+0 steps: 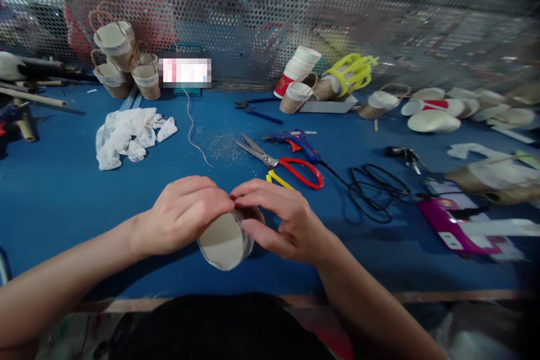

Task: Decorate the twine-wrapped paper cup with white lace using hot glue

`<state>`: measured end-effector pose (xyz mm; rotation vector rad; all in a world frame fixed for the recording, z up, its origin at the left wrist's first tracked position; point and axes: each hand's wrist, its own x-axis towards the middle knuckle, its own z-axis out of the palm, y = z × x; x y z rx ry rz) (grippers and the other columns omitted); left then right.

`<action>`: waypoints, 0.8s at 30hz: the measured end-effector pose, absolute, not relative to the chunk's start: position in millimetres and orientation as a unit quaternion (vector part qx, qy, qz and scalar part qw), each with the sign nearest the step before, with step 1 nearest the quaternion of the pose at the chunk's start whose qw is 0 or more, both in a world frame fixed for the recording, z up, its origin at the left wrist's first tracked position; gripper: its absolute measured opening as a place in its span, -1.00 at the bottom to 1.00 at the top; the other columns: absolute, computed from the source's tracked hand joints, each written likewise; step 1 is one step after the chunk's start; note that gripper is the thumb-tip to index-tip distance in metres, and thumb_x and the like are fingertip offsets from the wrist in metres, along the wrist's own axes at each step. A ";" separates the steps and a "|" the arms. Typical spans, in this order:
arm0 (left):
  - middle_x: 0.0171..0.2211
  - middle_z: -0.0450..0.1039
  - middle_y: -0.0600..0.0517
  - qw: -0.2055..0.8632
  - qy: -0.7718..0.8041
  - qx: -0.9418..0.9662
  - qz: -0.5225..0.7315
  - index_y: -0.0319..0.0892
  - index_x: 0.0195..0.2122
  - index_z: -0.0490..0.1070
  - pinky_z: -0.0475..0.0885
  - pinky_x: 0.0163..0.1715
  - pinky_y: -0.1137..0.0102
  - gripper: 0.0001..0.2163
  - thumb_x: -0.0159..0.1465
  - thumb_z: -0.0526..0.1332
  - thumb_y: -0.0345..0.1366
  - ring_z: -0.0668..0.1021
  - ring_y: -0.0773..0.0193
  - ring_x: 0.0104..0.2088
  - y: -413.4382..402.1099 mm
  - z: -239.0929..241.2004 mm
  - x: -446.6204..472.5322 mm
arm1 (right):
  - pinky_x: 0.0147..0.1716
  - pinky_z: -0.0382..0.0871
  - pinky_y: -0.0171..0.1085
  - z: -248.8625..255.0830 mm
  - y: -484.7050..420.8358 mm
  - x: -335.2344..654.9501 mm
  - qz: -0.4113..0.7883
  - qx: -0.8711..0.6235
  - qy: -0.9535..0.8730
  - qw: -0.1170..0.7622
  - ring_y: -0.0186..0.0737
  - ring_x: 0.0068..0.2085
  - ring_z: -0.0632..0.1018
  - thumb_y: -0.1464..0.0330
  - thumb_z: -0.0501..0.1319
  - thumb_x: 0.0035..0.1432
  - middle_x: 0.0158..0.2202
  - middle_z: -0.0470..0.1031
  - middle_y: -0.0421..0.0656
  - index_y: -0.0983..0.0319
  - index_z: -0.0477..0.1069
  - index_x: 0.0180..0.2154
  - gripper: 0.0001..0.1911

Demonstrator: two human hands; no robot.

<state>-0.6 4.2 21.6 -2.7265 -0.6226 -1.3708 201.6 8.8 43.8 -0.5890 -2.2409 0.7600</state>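
A paper cup with a whitish fabric-like rim (225, 242) lies tilted in front of me, its open mouth turned toward me. My left hand (185, 211) is closed over its upper left edge, fingers bent round the rim. From the other side my right hand (284, 219) grips the cup's wall between thumb and fingers. The fingertips of both hands meet at the top of the cup. Scissors (270, 160) with one red and one yellow handle lie just beyond the right hand, beside a blue glue gun (295, 142).
Crumpled white cloth (126, 132) and a thin cord (192, 129) lie on the blue table. Several handled cups (116, 45) stand at the back left. Pliers (261, 109), stacked paper cups (297, 70), a coiled black cable (375, 191) and a purple packet (459, 225) are toward the right.
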 end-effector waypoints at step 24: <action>-0.66 0.31 0.19 -0.601 -0.512 -0.442 -0.426 -0.22 -0.56 0.25 0.28 -0.70 0.60 -0.83 -0.09 0.27 -0.48 0.36 0.51 -0.69 37.3 13.6 -8.3 | 0.09 0.20 0.03 11.0 29.7 199.0 0.377 -0.343 -0.793 0.334 0.01 0.15 0.28 -0.03 0.16 0.02 0.16 0.21 0.08 0.22 0.06 0.15 -0.24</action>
